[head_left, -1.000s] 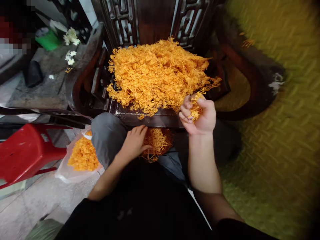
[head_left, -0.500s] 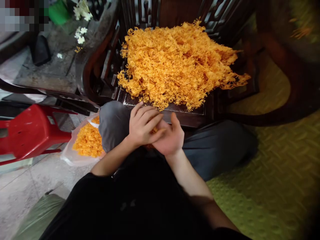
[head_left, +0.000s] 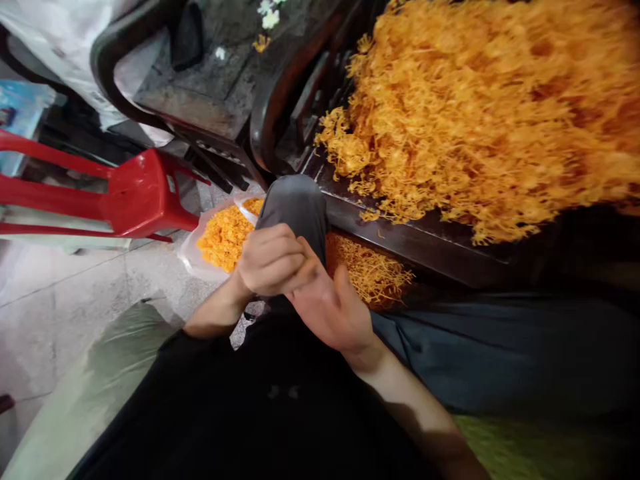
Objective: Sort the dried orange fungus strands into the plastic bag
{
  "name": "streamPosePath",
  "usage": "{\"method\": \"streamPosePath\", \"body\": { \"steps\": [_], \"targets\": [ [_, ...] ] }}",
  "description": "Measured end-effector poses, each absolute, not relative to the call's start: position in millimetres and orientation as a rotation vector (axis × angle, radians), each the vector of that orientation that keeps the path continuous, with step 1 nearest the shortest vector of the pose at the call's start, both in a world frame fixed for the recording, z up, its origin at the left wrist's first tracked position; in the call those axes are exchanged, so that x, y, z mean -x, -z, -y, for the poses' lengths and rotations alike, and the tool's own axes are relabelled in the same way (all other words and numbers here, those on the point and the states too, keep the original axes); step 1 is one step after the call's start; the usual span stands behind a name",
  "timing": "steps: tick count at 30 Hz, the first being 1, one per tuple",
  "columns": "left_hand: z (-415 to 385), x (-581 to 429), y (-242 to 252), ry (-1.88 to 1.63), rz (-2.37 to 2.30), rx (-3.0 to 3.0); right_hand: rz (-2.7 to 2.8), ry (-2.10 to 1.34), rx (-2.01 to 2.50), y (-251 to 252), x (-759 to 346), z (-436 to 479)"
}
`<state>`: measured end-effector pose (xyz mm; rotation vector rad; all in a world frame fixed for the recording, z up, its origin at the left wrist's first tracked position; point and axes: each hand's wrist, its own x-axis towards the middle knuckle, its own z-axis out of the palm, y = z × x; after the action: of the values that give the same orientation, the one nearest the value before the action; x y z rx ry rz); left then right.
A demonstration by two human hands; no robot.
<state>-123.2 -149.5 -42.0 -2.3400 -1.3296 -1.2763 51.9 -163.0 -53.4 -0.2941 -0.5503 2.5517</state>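
Observation:
My left hand (head_left: 275, 260) is curled into a fist on the fingers of my right hand; whatever it may hold is hidden. My right hand (head_left: 333, 307) lies palm up with its thumb apart, its fingertips covered by the left. Both are in front of my body, beside my grey-trousered knee (head_left: 295, 197). A big heap of orange, thread-like flower sprays (head_left: 480, 120) covers the dark wooden seat (head_left: 400, 233) at the upper right. Just beyond my right hand, thin orange stalks (head_left: 370, 267) are piled below the seat's edge.
A clear plastic bag (head_left: 193, 263) of loose orange blossoms (head_left: 227, 237) stands on the floor at the left. Near it is a red plastic chair (head_left: 137, 193). Behind stands another dark wooden chair (head_left: 200, 93) with white flowers (head_left: 270, 17) on it. Olive cloth (head_left: 115, 373) shows at lower left.
The view has swung left, so the heap appears farther right and larger. My left hand has gone from stretched fingers to a fist on the right hand's fingers. The stalk pile has come into view.

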Motion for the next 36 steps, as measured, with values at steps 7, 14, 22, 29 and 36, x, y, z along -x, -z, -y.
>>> {"method": "streamPosePath", "body": {
  "steps": [7,14,22,29,36],
  "targets": [
    [183,282,138,0.767,2.319,1.268,0.657,-2.578,0.289,74,-71,161],
    [213,292,219,0.03,2.872,1.402,1.134,-2.293,0.51,91,-115,144],
    [204,325,196,-0.054,3.039,1.392,2.46,-0.771,1.279,111,-153,78],
    [184,296,112,0.618,2.416,1.429,2.872,-0.698,1.31,149,-153,92],
    [116,157,22,1.204,1.651,2.197,2.923,-1.035,1.423,138,-161,127]
  ]
}}
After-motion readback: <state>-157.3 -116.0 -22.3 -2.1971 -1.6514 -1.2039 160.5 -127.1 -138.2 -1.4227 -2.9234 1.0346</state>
